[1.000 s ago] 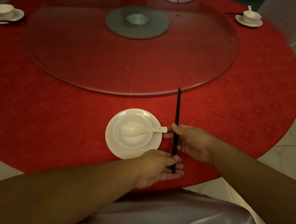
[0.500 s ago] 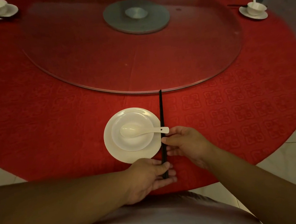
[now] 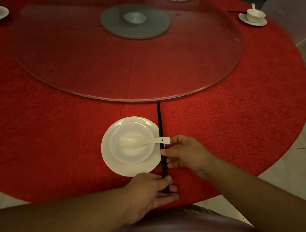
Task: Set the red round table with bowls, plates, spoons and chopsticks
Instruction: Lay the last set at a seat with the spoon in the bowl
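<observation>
1. The chopsticks (image 3: pixel 160 132) lie flat on the red surface (image 3: pixel 242 118), just right of the plate (image 3: pixel 115 162), tips toward the glass turntable (image 3: pixel 124 58).
2. They look light, stiff, thin and likely slick, prone to rolling apart.
3. The left hand (image 3: pixel 151 189) pinches their near ends; the right hand (image 3: pixel 185 153) pinches mid-length.
4. Holding near the thick ends probably keeps the pair aligned.
5. The bowl (image 3: pixel 133 155) and spoon (image 3: pixel 143 141) look fragile.

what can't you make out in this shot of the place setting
Head view only:
- Near end of the chopsticks: covered by the left hand; one stick or two, cannot tell.
- Right hand: fingertips meet the chopsticks, grip unclear.
- Far left plate: cut by the frame edge.
- Far right bowl: small, blurred.
</observation>
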The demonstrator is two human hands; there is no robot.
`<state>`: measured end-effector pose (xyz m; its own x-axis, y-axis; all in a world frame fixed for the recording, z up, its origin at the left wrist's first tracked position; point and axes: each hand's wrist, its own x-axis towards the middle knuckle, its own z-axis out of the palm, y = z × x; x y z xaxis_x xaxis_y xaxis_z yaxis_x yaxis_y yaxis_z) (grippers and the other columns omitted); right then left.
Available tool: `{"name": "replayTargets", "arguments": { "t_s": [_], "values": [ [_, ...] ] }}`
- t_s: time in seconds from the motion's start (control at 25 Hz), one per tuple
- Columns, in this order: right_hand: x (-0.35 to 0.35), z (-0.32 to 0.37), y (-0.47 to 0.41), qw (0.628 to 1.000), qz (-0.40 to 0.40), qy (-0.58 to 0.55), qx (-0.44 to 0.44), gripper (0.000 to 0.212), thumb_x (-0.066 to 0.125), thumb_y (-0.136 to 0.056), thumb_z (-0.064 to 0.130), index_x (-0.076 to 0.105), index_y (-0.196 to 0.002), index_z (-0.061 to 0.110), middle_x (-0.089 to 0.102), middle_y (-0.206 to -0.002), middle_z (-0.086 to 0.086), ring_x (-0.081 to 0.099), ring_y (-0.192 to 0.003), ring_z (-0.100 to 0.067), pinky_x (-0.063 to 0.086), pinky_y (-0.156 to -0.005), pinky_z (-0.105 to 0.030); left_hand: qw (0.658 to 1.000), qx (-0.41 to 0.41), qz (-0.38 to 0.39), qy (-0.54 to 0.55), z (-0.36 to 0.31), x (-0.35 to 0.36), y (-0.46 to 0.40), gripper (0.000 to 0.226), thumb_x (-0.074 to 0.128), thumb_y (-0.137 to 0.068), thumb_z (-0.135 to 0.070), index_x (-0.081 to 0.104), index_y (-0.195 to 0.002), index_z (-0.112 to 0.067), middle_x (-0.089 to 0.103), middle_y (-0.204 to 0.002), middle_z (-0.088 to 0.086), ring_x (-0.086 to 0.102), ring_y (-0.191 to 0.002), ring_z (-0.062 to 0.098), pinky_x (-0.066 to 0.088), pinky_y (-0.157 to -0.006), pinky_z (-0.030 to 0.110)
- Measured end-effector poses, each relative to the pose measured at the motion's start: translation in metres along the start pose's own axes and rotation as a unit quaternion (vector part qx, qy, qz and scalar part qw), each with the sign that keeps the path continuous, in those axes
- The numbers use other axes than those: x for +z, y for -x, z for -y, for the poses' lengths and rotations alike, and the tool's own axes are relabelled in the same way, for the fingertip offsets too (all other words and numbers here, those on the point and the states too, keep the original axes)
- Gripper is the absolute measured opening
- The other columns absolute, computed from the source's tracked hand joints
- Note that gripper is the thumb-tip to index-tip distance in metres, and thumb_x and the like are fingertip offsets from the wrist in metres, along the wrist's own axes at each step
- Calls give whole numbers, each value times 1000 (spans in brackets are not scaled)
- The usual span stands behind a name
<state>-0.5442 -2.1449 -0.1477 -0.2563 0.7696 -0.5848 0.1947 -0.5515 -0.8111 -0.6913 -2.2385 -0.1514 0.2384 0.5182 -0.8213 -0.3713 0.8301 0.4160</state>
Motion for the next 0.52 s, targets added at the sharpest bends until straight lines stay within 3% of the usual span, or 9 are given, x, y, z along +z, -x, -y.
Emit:
{"name": "replayTargets", "arguments": {
  "t_s": [0.12,0.36,0.52],
  "values": [
    [-1,0,0,1000,8,-5,10,35,82,-79,6,65,-110,5,76,-84,-6,68,-63,-13,58,-57,-29,1000,-3,-3,-18,1,1,0,21,71,-92,-7,68,-106,9,78,-94,25,78,-85,35,63,-62,32],
    [0,0,0,1000,8,-7,16,35,80,-82,9,65,-113,7,74,-101,-15,67,-65,-13,58,-58,-29,998,-10,-10,-54,-4,2,5,36,80,-86,-20,68,-106,7,78,-93,24,78,-83,33,62,-62,31],
    [-1,3,-1,1000,8,1,18,32,78,-85,16,66,-114,7,75,-106,-17,69,-68,-16,59,-60,-29,983,-66,-4,-171,-15,-16,23,42,88,-75,-26,67,-103,-2,74,-100,24,78,-86,30,63,-68,30]
  ]
}}
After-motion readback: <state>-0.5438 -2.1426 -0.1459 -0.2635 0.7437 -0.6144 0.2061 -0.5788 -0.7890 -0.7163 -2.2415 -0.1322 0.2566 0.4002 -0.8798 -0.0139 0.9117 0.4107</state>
